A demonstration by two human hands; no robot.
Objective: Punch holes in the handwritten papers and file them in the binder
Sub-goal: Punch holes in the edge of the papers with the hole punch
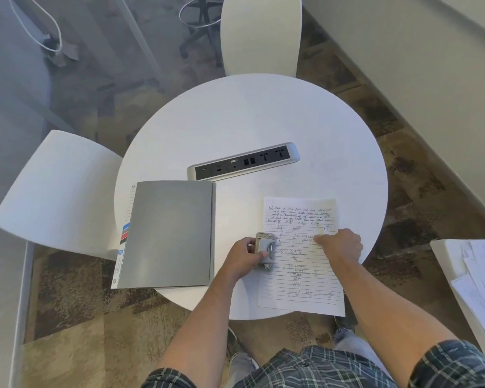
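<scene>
Premises: carpeted room, round white table with an inset power and data socket strip near its centre; white chairs at 12 o'clock and 9 o'clock.

Left hand: fingers curled around a small grey hole punch, thumb side toward the person. The punch sits at the left margin of the handwritten paper, roughly midway down its length. Whether the margin is fully seated in the slot cannot be determined; the hand and the punch body cover it.

Right hand: resting on the sheet at 3 o'clock from the punch, knuckles up, fingers bent under. It appears to pin the paper to the table; whether it pinches the sheet cannot be told.

The sheet lies at 5 o'clock on the table, its lower edge overhanging the rim. The grey binder lies closed at 8 o'clock, well apart from the sheet, with lined pages and coloured tabs showing along its left edge. Further loose papers rest on a separate surface at 3 o'clock.

Assessment: punching is in hand. Recommended: push the margin squarely to the punch's back stop, centre it on the sheet's length, keep the right hand holding the paper flat, then press down firmly in one stroke.
</scene>
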